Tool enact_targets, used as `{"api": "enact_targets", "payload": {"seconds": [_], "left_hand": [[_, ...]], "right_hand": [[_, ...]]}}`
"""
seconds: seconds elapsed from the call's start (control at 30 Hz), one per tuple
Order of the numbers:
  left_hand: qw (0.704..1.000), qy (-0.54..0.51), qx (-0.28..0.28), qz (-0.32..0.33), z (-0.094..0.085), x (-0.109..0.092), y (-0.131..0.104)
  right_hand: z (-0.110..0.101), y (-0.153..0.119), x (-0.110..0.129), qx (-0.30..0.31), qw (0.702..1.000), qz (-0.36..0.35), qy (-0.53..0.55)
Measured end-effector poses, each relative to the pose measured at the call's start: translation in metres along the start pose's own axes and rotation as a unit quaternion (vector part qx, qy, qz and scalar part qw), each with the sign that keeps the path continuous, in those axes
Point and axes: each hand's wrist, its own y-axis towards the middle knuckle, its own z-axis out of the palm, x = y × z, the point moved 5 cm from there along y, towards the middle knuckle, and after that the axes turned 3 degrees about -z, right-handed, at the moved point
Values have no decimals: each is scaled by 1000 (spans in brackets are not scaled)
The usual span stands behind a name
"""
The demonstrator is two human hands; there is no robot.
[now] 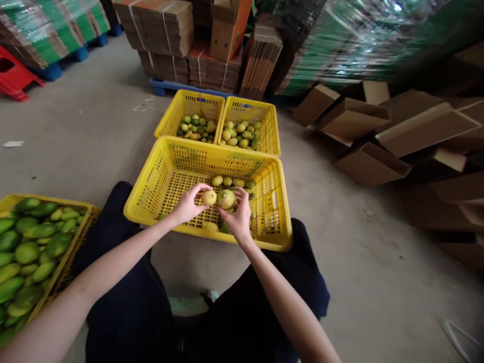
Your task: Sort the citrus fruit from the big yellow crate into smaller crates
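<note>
Two smaller yellow crates (pixel 275 133) on the far side hold green and yellow fruit (pixel 242 128); the large near crate (pixel 278 174) has scattered pieces (pixel 217 180), and the left crate (pixel 86 206) is full of green fruit (pixel 27 252). Over the large crate, the half-curled left hand (pixel 188 205) pinches a yellow fruit (pixel 208 197), the right hand (pixel 240 218) likewise a larger greenish one (pixel 226 199).

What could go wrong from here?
1. Left hand and right hand hold the small fruit and larger fruit close together; they might knock and bruise.
2. A slip could drop either into the front crate, hitting its hard lattice or other fruit.
3. The left leg sits near the well-filled side crate; a bump might spill some.
</note>
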Motion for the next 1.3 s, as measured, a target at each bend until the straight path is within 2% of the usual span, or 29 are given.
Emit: {"api": "enact_targets", "payload": {"seconds": [0.13, 0.23, 0.33, 0.43, 0.47, 0.53, 0.63, 0.7, 0.87, 1.0, 1.13, 1.2, 1.3], "left_hand": [[999, -42, -11, -14, -4, 3, 1], [987, -137, 3, -80, -8, 8, 4], [948, -261, 34, -180, -6, 12, 5], [893, -369, 14, -259, 0, 11, 1], [882, -384, 2, -273, 2, 11, -1], [884, -368, -21, -286, 5, 9, -6], [912, -281, -41, -297, 8, 8, -13], [909, -267, -40, -316, 10, 8, -17], [853, -378, -29, -360, 9, 5, -18], [806, -448, -69, -379, 0, 2, -16], [761, -493, -69, -417, 5, 3, -17], [751, -507, -67, -419, 10, 4, -16], [747, -513, -103, -411, 12, 6, -13]], "right_hand": [[0, 1, -3, -14, 998, 41, 35], [1, 5, -4, 11, 985, 112, 134], [4, 7, -2, 59, 950, 197, 236], [5, 8, 3, 73, 923, 248, 286], [6, 7, 4, 76, 915, 261, 298], [11, 3, 5, 88, 898, 283, 325], [22, -5, 2, 107, 870, 320, 358], [27, -11, -2, 113, 857, 350, 360], [27, -14, -1, 124, 838, 374, 377], [23, -11, 5, 121, 835, 352, 406], [25, -13, 4, 131, 802, 379, 443], [27, -14, 3, 138, 782, 398, 460], [27, -13, 3, 125, 770, 410, 473]]}}
